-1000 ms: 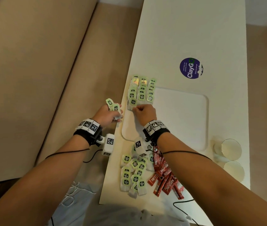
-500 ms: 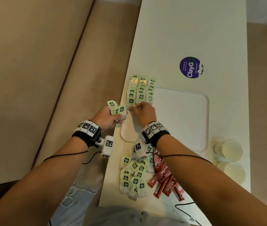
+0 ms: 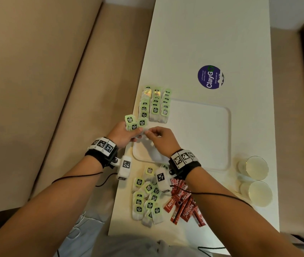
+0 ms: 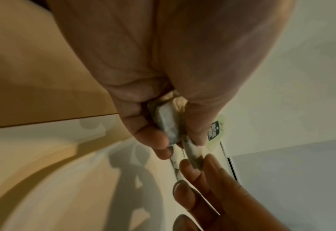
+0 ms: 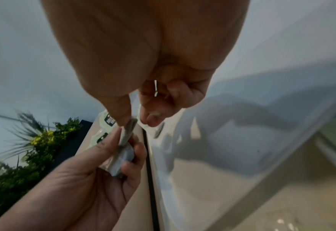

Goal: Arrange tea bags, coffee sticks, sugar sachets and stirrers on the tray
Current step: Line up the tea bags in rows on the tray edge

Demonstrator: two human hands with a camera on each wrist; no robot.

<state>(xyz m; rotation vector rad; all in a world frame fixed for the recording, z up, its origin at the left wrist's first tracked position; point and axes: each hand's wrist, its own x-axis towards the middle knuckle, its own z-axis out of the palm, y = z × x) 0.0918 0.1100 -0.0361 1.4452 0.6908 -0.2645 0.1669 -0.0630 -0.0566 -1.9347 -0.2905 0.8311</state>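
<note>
Left hand is gripping a small stack of tea bags while right hand is pinching one off it, probably next laying it into the rows on the tray.

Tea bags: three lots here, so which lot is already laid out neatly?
The rows of tea bags at the tray's far left corner; the near pile is jumbled, and the left hand grips a fanned bunch.

The right hand hides the tray's near-left corner; tea-bag tag print is illegible.
</note>
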